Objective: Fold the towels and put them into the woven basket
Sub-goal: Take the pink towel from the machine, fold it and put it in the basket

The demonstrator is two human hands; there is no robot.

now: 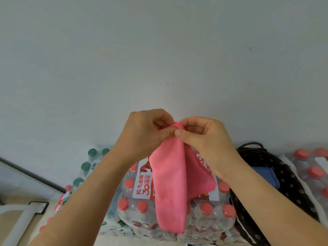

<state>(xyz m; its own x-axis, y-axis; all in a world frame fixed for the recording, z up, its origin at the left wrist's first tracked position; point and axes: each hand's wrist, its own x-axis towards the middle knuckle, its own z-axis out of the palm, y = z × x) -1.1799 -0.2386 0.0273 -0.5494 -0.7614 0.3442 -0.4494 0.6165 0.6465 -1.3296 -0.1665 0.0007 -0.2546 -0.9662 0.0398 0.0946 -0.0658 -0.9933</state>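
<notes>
Above the shrink-wrapped pack of water bottles (142,189), left of the dark woven basket (291,176), the pink towel (170,185) hung doubled in mid-air. My left hand (145,132) and right hand (205,134) both pinched its top edge together; a slack pinch, I judged, would let the layers slip askew.

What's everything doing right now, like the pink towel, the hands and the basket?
pink towel: held up, hanging down in loose layers.
left hand: pinching the towel's top.
right hand: pinching the towel's top.
woven basket: upright, open.
blue towel: lying inside the basket.
bottle pack: wrapped, caps on.
</notes>
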